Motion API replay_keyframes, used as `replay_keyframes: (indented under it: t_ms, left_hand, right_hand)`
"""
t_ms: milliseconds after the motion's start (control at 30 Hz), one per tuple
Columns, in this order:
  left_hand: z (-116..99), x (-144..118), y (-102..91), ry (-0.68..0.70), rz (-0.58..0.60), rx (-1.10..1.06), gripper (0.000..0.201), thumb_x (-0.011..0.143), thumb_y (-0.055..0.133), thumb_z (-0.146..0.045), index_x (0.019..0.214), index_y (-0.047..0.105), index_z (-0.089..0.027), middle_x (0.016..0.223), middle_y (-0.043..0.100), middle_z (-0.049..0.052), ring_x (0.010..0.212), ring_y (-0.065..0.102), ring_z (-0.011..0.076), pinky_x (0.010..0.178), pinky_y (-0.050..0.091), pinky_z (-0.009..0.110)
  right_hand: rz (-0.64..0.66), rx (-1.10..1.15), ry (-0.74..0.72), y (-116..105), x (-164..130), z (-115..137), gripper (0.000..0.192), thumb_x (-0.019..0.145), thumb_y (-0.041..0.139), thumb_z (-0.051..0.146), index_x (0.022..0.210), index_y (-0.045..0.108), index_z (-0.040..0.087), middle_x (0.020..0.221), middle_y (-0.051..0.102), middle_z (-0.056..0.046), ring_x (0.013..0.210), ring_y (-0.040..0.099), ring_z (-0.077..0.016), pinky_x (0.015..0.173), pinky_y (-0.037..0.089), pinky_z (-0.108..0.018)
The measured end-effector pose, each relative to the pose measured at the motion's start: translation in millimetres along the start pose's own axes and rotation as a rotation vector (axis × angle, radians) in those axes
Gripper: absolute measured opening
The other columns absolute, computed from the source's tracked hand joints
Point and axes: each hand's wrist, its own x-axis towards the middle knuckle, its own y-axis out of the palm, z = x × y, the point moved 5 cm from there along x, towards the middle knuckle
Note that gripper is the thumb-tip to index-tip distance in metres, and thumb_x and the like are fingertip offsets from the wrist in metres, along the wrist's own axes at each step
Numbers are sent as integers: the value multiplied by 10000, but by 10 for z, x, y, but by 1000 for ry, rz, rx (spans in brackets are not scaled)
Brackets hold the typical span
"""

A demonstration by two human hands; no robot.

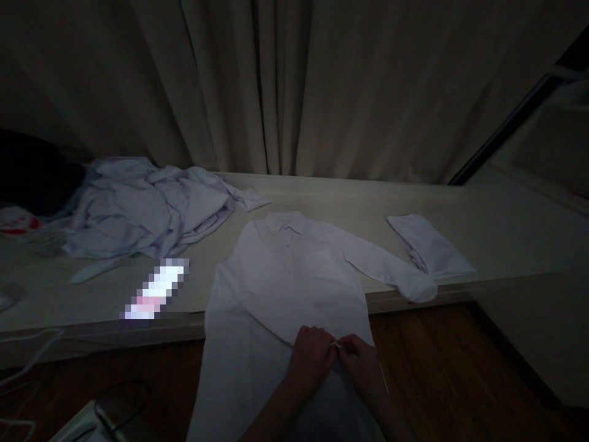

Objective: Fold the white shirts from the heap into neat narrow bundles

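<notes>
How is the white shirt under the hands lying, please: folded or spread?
Spread: the white shirt lies flat, collar up, one sleeve stretched sideways, hem hanging over the edge.

Bare ledge open between the spread shirt and the folded cloth, and again behind the collar up to the curtain, which closes off the far side. To the left, blocked by a crumpled heap of clothes and a small blurred item lying just beside the shirt; to the right, narrowed by the shirt's sleeve stretching to the ledge's edge near the folded cloth. Clear wooden floor below on the right; cables and a dark object cluttering the lower left.
</notes>
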Motion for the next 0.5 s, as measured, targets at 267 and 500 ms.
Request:
replay_keyframes:
  t_ms: [267,500]
  left_hand:
    - [-15,56,-120,-27,-38,-2,106,819,495,-213,769,584,-190,749,639,25,735,560,173,708,381,334]
    - [-14,-3,-12,36,-31,17,109,828,481,-203,782,580,-196,760,635,21,754,557,174,744,379,353]
  right_hand:
    - [20,22,-29,-19,34,30,141,759,548,295,777,650,199,756,710,-49,724,650,-201,662,510,-303]
    - [7,25,1,-3,23,-17,88,729,557,262,713,625,208,683,684,-25,666,632,-190,611,497,-286]
